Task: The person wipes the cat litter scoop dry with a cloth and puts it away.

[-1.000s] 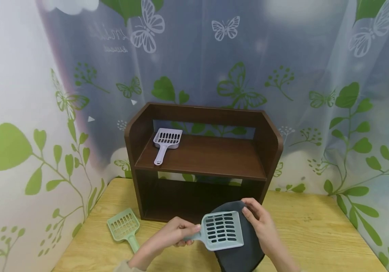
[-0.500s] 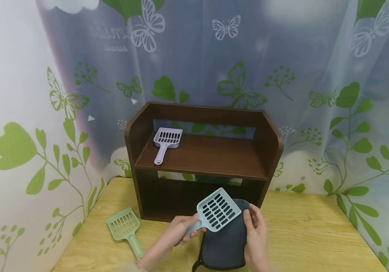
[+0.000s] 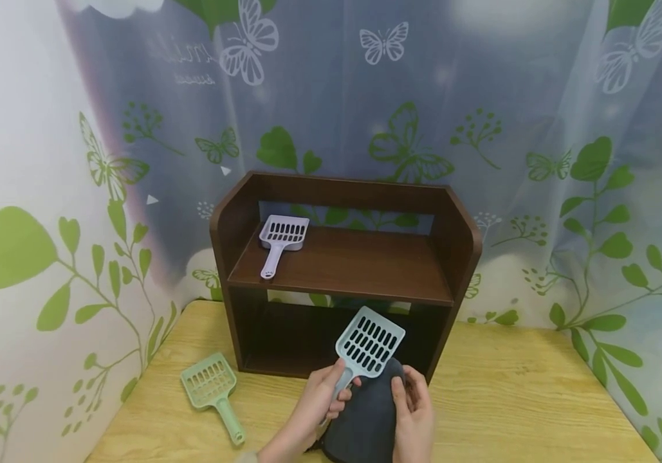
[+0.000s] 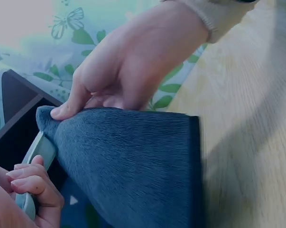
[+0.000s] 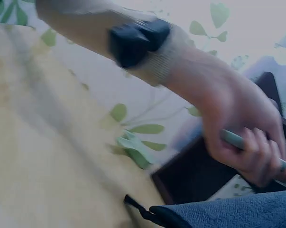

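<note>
In the head view, my left hand grips a pale blue slotted litter scoop by its handle, the head tilted up. My right hand pinches the rounded top edge of a dark grey plush mitt just below and right of the scoop. The left wrist view brings the mitt close, its dark cuff at the right and the right thumb pressing its narrow end. Beside that end, left fingers curl round the scoop handle. A dark loop hangs off the mitt in the right wrist view.
A dark brown two-tier shelf stands behind the hands on a wooden table. On its upper board lies a lilac litter scoop. A green scoop lies on the table to the left. A patterned curtain hangs behind.
The blue scoop has turned from nearly level to pointing upward. The right hand has moved left and a little down with the mitt, whose face has turned and narrowed in view.
</note>
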Demonstrator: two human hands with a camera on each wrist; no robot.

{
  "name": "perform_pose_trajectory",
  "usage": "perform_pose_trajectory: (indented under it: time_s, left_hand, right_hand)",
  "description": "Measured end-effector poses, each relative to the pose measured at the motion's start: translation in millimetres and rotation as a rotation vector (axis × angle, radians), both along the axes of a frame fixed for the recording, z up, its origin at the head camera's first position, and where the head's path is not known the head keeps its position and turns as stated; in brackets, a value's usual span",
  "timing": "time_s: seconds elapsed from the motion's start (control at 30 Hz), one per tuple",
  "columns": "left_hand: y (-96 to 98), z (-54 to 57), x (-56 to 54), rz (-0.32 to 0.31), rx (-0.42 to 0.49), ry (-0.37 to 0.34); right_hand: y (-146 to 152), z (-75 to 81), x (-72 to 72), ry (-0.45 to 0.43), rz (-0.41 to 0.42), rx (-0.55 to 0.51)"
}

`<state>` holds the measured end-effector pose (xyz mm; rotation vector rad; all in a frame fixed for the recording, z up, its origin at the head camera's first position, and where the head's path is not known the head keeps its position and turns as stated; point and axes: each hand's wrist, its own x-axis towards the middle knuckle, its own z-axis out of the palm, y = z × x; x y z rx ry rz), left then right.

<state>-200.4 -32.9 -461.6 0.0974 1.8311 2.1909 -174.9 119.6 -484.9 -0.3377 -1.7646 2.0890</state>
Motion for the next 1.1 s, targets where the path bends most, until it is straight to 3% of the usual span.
perform_pose_trajectory:
  time_s: [0.23,0.57,0.83,1.1]
  left_hand:
    - [6.5,3.9,2.5,0.013,0.003,-0.002]
    - [10.1,4.4,3.0,0.046,-0.006,0.014]
    - [1.2,3.7,4.4,-0.006,-0.004,0.025]
    - [-13.9,5.8,3.8,-0.117,-0.017,-0.019]
  right_hand:
    - [-12,-9.9,12.0,0.085,0.013,-0.053]
    - [-6,3.9,-2.7,0.062,-0.089,-0.063]
    - [8,13.1,-18.7,0.103,-0.060,-0.116]
    - [24,25.0,-26.3,0.121,-0.050,-0.170]
